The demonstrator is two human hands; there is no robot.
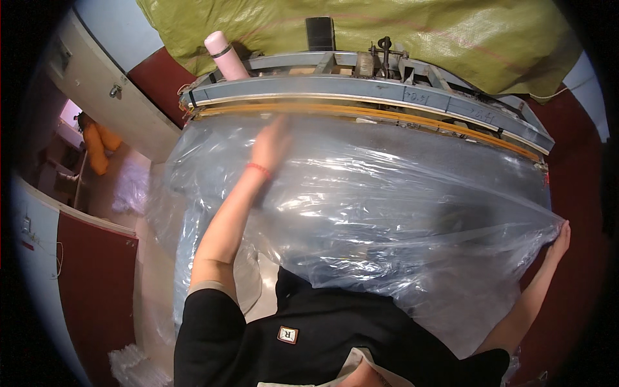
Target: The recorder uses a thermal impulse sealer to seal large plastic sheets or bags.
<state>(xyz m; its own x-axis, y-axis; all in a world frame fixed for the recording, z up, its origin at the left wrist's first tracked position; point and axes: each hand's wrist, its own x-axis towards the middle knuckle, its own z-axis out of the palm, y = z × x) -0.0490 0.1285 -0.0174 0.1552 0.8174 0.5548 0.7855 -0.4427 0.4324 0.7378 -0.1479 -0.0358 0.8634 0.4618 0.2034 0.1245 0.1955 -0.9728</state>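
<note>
A wide sheet of clear plastic film (361,187) lies spread over the table of a long metal-framed machine (309,85), wrinkled and hanging down at the near side against my body. On the right, my right hand (561,238) pinches the film's edge, and folds run taut from that grip toward the middle. My left hand (269,145), with a red band at the wrist, is over the far left part of the film, close to the machine's front bar. Motion smears its fingers, so I cannot tell whether it touches the film or how the fingers are set.
A pink bottle (225,55) stands at the machine's back left. A clamp-like metal fitting (385,57) sits on the back frame. Behind hangs a yellow-green tarp (438,32). To the left are an open door (106,77) and crumpled plastic (137,366) on the floor.
</note>
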